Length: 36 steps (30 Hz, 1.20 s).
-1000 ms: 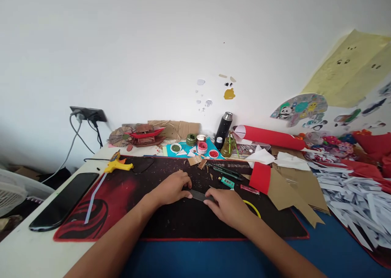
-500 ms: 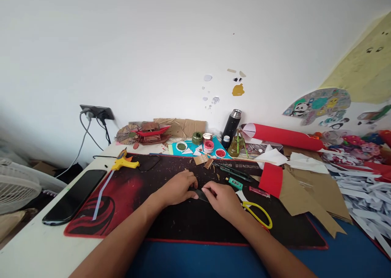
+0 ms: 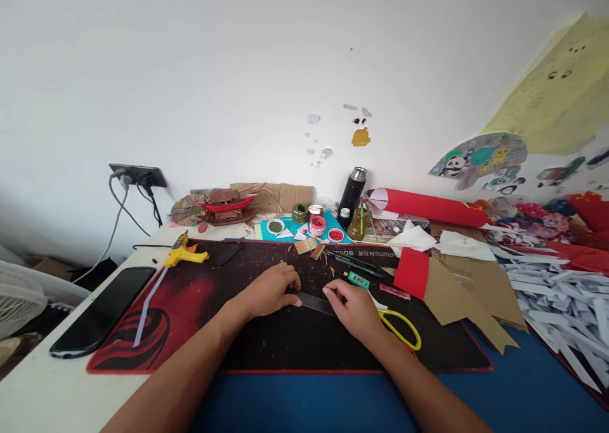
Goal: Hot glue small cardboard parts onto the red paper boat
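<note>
A flat, see-through grey strip that looks like a ruler [image 3: 316,303] lies on the black desk mat [image 3: 285,344] between my hands. My left hand [image 3: 271,288] is at its left end, fingers curled and thumb pressing on it. Over its right part, my right hand [image 3: 351,306] is closed in a pinch, and whatever is between those fingertips is too small to make out. Yellow-handled scissors [image 3: 404,328] lie partly under my right wrist. Just beyond my right hand are a green-labelled small box [image 3: 356,280] and a dark green pen-like tool [image 3: 354,263].
A yellow glue gun [image 3: 185,253] and a phone [image 3: 102,312] lie at the left. Paint jars [image 3: 317,225], a model boat [image 3: 226,206] and a black flask [image 3: 353,189] line the back. Cardboard pieces [image 3: 457,293] and paper strips [image 3: 561,293] cover the right.
My hands have drawn slightly apart, with more of the ruler showing between them. My right fingertips have lifted or slid back from it. The whole view has shifted a little.
</note>
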Motion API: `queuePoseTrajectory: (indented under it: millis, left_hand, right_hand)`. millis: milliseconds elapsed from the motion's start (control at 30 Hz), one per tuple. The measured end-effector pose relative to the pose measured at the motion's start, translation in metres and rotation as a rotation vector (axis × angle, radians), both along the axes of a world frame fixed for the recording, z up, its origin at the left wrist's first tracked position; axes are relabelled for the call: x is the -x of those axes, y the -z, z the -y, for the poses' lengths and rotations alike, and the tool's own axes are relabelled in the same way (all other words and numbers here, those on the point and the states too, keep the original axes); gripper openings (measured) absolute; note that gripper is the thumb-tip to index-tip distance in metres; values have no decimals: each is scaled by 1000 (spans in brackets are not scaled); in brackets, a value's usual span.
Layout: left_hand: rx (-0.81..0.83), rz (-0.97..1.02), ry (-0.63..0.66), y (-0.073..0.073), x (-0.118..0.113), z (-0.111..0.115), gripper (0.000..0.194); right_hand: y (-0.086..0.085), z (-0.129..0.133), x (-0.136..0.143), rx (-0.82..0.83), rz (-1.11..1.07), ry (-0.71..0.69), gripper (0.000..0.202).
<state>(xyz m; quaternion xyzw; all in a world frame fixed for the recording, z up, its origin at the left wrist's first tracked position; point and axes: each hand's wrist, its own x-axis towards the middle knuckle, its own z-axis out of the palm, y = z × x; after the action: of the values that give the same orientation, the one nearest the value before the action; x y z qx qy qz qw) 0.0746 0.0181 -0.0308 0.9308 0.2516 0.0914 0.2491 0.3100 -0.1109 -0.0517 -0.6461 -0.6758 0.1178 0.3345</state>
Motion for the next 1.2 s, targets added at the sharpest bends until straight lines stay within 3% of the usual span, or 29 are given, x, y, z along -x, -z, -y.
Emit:
queuePoseTrajectory:
  millis: [300, 467, 667, 767, 867, 1000, 1200]
  left_hand:
    - [13, 34, 7, 0, 3, -4, 16]
    - [-49, 63, -128, -6, 7, -19, 22]
    - [-227, -42, -223, -18, -26, -56, 33]
    - [-288, -119, -237, -16, -51, -73, 47]
    - [-321, -185, -236, -11, -68, -84, 45]
    - [-354, -238, -235, -11, -73, -92, 37]
    - [-402, -250, -273, -20, -61, -106, 35]
  right_hand:
    - [-5, 4, 7, 40, 66, -36, 28]
    - [-5, 5, 7, 58, 113, -102, 26]
    - [-6, 3, 2, 57, -55, -38, 22]
    - [-7, 3, 0, 68, -84, -28, 20]
    - [-10, 3, -1, 85, -96, -21, 18]
    - [-13, 4, -1, 98, -108, -31, 16]
    - [-15, 5, -1, 114, -96, -43, 14]
